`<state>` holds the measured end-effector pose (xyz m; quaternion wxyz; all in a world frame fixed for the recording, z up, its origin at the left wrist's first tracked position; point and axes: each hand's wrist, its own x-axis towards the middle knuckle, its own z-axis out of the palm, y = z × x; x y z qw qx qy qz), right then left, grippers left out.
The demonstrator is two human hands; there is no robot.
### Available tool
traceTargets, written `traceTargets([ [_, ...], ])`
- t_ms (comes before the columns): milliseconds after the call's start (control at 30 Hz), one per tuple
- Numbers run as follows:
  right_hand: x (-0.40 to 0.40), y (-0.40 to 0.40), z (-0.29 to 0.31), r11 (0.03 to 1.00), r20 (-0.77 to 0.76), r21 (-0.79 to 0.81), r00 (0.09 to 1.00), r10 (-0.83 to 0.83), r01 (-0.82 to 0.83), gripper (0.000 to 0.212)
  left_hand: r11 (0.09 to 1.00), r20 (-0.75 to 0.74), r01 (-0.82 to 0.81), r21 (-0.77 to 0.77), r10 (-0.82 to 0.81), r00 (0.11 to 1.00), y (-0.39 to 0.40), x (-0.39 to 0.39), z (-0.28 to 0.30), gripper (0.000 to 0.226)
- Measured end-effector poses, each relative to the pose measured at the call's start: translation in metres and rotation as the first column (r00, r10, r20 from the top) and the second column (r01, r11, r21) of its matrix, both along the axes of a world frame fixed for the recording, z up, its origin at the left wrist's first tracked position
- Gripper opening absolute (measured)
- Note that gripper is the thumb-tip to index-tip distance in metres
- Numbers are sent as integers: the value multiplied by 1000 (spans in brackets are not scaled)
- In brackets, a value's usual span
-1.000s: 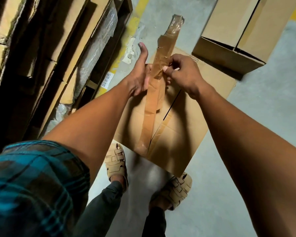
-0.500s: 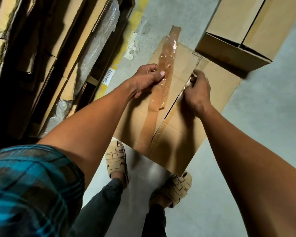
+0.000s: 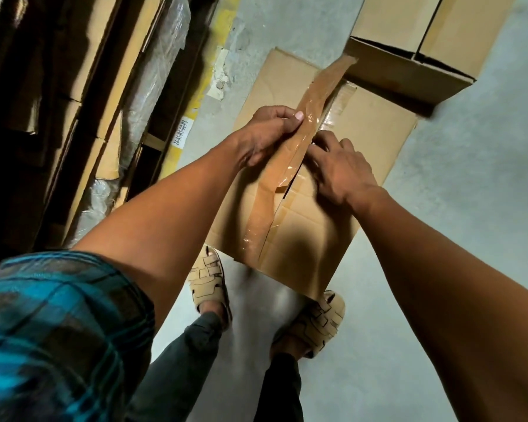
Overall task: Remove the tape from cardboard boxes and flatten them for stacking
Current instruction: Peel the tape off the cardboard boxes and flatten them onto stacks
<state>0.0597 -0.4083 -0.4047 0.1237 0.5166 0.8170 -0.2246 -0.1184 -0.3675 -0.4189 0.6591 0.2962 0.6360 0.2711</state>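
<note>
The left hand (image 3: 264, 132) pinches a long strip of brown tape (image 3: 310, 117) that lifts off the cardboard box (image 3: 369, 129) under both hands. The right hand (image 3: 337, 169) rests on the box top just beside the tape, fingers bent; what they hold, I cannot tell. Another box (image 3: 409, 71) sits close past the hands. Stacked cardboard (image 3: 83, 86) crowds the left. Bare floor (image 3: 476, 193) lies open on the right.

A brown cardboard box (image 3: 363, 153) stands tilted in the middle of the view, its seamed face up. A long strip of brown packing tape (image 3: 311, 117) is half peeled from the seam, its free end toward 1 o'clock, its lower end stuck toward 6 o'clock.
</note>
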Motion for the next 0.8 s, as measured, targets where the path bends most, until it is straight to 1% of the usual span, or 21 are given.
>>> traceTargets([
  [67,5,5,4,996,55,17,995,81,-82,65,999,-85,11,52,-7,996,-1,5,3,23],
  [100,7,7,6,992,79,18,989,126,-128,64,993,-177,42,107,-23,984,-1,7,4,30],
  [133,8,7,8,985,96,14,981,171,-173,63,981,-305,90,169,-35,952,-1,8,3,36],
  [200,11,6,11,969,120,10,962,244,-247,60,946,-542,204,253,-36,839,0,7,2,42],
  [233,11,5,13,963,129,15,956,264,-268,58,931,-626,246,270,-24,780,0,6,3,40],
  [300,13,3,15,953,155,34,943,293,-302,55,915,-726,278,290,22,687,-2,4,2,37],
  [367,11,3,16,942,187,58,930,315,-331,52,922,-784,268,279,57,618,-6,0,0,40],
  [433,5,4,19,935,203,88,925,322,-345,44,939,-822,233,254,82,564,-13,-5,-1,40],
  [500,-6,7,21,923,216,113,916,339,-368,37,953,-833,179,245,112,542,-22,-12,-3,41],
  [567,-16,11,22,911,231,125,905,358,-393,35,959,-818,136,250,134,560,-31,-20,-6,43],
  [633,-23,16,24,905,243,122,896,371,-408,36,963,-803,132,236,117,584,-40,-26,-10,47],
  [733,-26,19,27,913,244,73,895,374,-401,36,961,-782,187,206,47,622,-52,-27,-13,55],
  [800,-25,21,32,916,241,32,893,381,-399,35,956,-769,243,164,-30,639,-57,-24,-14,61],
])
